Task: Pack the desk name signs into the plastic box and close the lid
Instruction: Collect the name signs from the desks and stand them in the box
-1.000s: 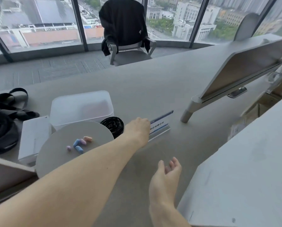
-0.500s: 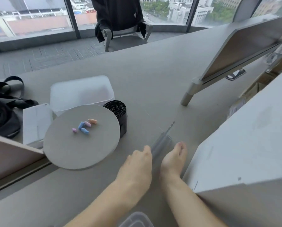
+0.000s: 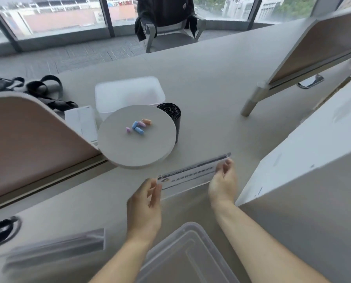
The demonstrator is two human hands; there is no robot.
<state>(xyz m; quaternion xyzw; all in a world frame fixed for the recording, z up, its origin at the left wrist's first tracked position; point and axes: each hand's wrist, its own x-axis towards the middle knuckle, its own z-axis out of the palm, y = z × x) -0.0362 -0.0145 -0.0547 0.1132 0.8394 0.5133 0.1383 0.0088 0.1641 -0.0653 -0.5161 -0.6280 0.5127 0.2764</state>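
A clear acrylic desk name sign [image 3: 188, 174] with a white card and a dark top stripe is held above the grey desk [image 3: 211, 94] between both hands. My left hand [image 3: 147, 203] pinches its left end and my right hand [image 3: 223, 181] pinches its right end. Below my forearms, at the bottom edge, lies a clear plastic lid or box [image 3: 188, 256], partly hidden by my arms; which of the two it is cannot be told. A second clear sign [image 3: 56, 247] lies blurred on the desk at lower left.
A round grey disc [image 3: 119, 148] carries several small coloured pieces [image 3: 138, 126]. Behind it stand a frosted white box [image 3: 129, 94] and a black roll [image 3: 171, 113]. A white cabinet [image 3: 305, 180] rises at right, a curved divider [image 3: 27, 139] at left, a chair [image 3: 168, 19] beyond the desk.
The sign came from the desk's middle toward me, first in my left hand alone, and now both hands hold it by its ends. The view tilted down, revealing the clear plastic piece.
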